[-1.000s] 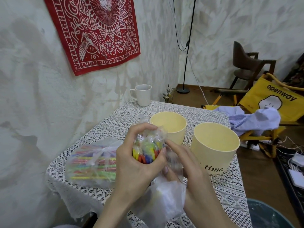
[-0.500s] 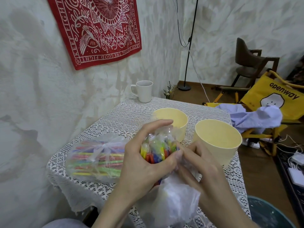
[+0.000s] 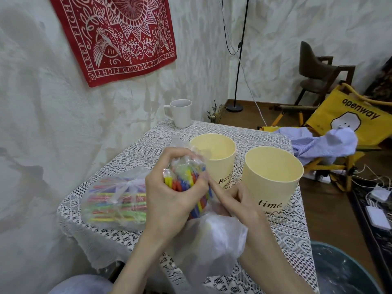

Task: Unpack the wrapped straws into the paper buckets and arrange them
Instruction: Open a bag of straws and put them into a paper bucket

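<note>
Gripping the straw bundle [image 3: 186, 183] upright, the left hand [image 3: 169, 200] curls round it; the right hand [image 3: 235, 200] pinches the plastic wrap [image 3: 212, 236] just below, nearest the paper buckets [image 3: 271, 177].

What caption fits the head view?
Both hands unwrap a straw bundle beside two empty paper buckets.

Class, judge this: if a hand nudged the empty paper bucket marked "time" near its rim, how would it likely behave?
The bucket marked "time" looks empty, so it is probably light and would slide on the lace tablecloth. It narrows toward its base, so a rim push may tip it.
</note>
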